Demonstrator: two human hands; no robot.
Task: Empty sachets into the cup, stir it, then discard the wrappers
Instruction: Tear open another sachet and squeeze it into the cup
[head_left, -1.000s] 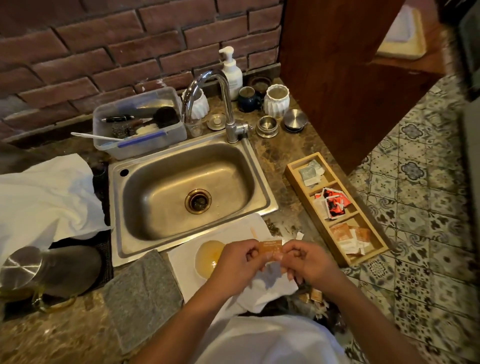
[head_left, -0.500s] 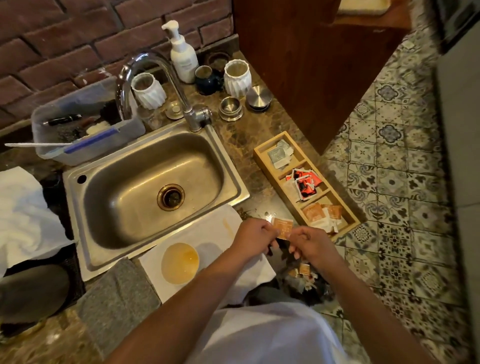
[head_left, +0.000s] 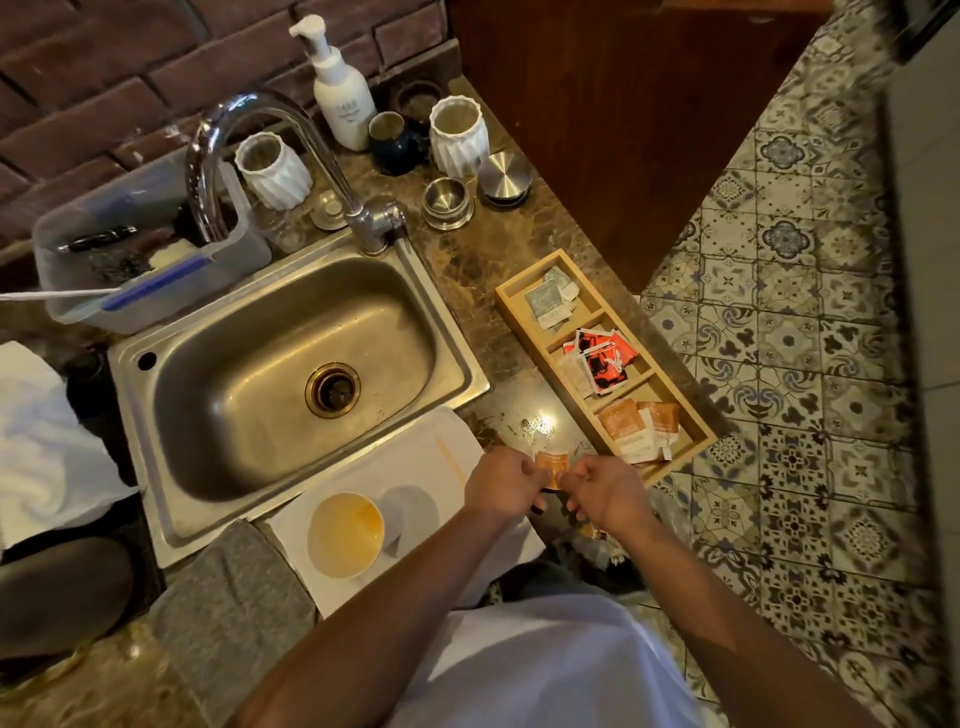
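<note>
Both hands meet over the front edge of the table, just right of the white paper towel (head_left: 415, 467). The left hand (head_left: 501, 488) and the right hand (head_left: 605, 493) each pinch one side of a small orange sachet (head_left: 551, 465), so each grip is clenched on it. The sachet is held nearly flat-faced toward the camera, its long axis running roughly left to right between the two hands, the upper edge showing above the fingers and the lower part hidden behind them. Whether it is torn open cannot be told.

The cup (head_left: 345, 535) stands on the paper towel to the left of the hands, upright, mouth up, with amber liquid inside. It is apart from both hands.

A wooden tray (head_left: 519, 317) lies on the table just beyond the right hand, its long axis slanting from far-left to near-right. Its far compartment holds grey-green sachets, the middle one red and black ones, the near one orange and white ones. The steel sink (head_left: 270, 364) sits beyond the towel, a grey cloth (head_left: 228, 608) beside the cup.
</note>
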